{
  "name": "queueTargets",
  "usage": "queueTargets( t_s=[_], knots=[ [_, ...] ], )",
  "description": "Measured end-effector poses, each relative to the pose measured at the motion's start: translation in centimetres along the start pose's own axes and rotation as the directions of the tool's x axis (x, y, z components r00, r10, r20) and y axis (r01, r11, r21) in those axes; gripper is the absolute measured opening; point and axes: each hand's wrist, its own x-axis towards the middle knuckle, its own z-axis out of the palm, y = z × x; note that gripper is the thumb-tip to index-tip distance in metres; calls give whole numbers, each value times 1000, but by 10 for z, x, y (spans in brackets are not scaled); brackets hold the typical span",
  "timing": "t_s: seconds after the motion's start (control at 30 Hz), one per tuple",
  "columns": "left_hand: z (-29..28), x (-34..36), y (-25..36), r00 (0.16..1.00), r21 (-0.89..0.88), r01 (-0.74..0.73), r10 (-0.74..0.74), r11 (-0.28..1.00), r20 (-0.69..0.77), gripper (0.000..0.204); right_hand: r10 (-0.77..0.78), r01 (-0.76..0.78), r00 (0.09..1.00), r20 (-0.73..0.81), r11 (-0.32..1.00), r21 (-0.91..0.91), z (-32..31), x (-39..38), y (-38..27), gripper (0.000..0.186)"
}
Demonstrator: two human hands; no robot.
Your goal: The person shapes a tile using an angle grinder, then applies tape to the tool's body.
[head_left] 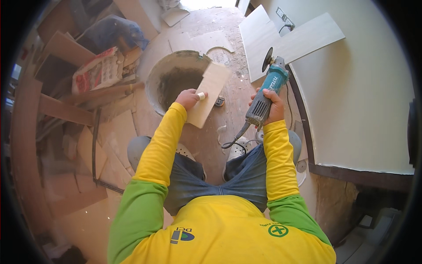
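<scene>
My left hand [189, 99] grips a pale, narrow cut tile [211, 88], with the thumb, wrapped in white, on its top face. The tile is tilted and overlaps the right rim of a grey, dusty bucket [154, 83]. In my right hand [273, 106] is a teal and grey angle grinder [273, 81], held by its body with the fingers around it. Its dark disc [267, 60] points up and away from me, apart from the tile. The cord [239, 136] hangs down from the near end. I cannot tell whether the disc is spinning.
Large pale tile pieces [263, 39] lean at the far right by a wall outlet [285, 18]. Wood boards [66, 110], a torn red-and-white bag [99, 72] and blue plastic sheeting [116, 33] lie at left. A small tool [220, 101] sits on the dusty floor near the bucket.
</scene>
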Motion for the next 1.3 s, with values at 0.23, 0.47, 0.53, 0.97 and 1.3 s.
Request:
queueTargets(
  t_s=[0.23,0.47,0.53,0.97,1.3],
  knots=[
    [35,-24,12,983,-940,-138,159,312,-92,24,-9,9,1000,-27,1000,7,-7,4,1,37],
    [106,-72,4,980,-987,-138,155,78,-125,25,9,-8,1000,-23,999,42,-4,5,3,39],
    [125,-76,6,987,-987,-157,27,-45,-158,29,0,0,1000,-8,999,40,0,1,1,39],
    [116,-56,10,918,-941,-303,-309,-151,-246,27,-41,40,999,3,998,44,3,-1,3,38],
    [116,-79,2,973,-981,104,-223,166,66,41,33,-34,997,71,999,23,-4,1,-1,34]
  ],
)
